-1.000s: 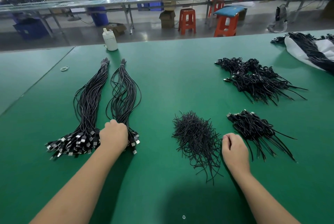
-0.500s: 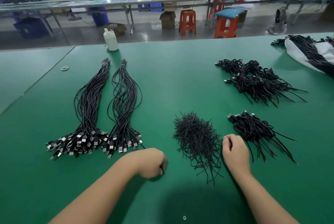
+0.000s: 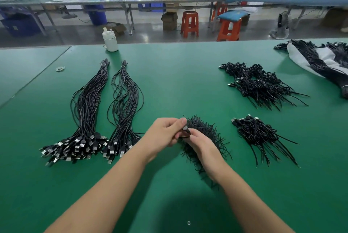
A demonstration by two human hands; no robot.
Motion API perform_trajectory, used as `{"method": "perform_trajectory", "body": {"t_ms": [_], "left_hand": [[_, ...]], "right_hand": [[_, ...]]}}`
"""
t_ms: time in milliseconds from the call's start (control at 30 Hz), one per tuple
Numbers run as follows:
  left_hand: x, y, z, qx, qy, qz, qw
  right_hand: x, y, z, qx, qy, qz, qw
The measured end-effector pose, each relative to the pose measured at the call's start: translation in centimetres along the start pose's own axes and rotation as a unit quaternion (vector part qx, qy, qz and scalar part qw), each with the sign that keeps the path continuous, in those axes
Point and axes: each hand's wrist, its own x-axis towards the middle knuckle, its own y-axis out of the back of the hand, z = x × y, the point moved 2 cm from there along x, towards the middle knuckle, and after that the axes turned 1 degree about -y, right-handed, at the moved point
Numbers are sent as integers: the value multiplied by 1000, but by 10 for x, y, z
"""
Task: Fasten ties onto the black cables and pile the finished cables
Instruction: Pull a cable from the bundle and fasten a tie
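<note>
Two long bundles of untied black cables lie at the left, plugs toward me. A heap of black ties sits in the middle. Over that heap my left hand pinches the plug end of one black cable, which trails left toward the bundles. My right hand meets it there, fingers curled round the same cable; whether it also holds a tie is hidden. Finished tied cables lie in a small pile at the right and a bigger pile beyond it.
A white bottle stands at the far edge of the green table. A rubber band lies far left. A white bag with more cables is at the far right. Stools and benches stand beyond the table.
My left hand left the cable bundles and came right with one cable. My right hand lifted off the table and joined it above the tie heap.
</note>
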Motion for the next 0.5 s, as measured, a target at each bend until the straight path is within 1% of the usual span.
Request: {"method": "perform_trajectory", "body": {"t_ms": [67,100,133,200,233,300,367,400,433,500], "left_hand": [[3,4,1,-25,-12,52,998],[4,7,0,-23,-24,72,997],[4,8,-1,-25,-36,87,995],[2,9,-2,-52,-45,94,993],[1,8,-3,-67,-42,83,993],[-3,3,-7,-76,-31,21,996],[-7,-5,-11,-43,-15,-58,997],[-10,-9,-11,-28,-1,-87,996],[-12,-13,-10,-14,8,-104,994],[-13,-15,-8,10,7,-115,993]], "right_hand": [[-1,-2,-7,-70,15,-15,997],[-2,-4,-9,-84,22,-23,996],[-2,-5,-9,-72,26,-27,997],[-3,-9,-10,6,20,-16,1000],[-3,-10,-11,38,18,-7,999],[-4,-11,-13,60,16,3,998],[-5,-11,-15,66,17,-1,998],[-6,-12,-15,70,16,-3,997],[-7,-13,-14,74,15,-6,997],[-8,-15,-15,85,9,-10,996]]}}
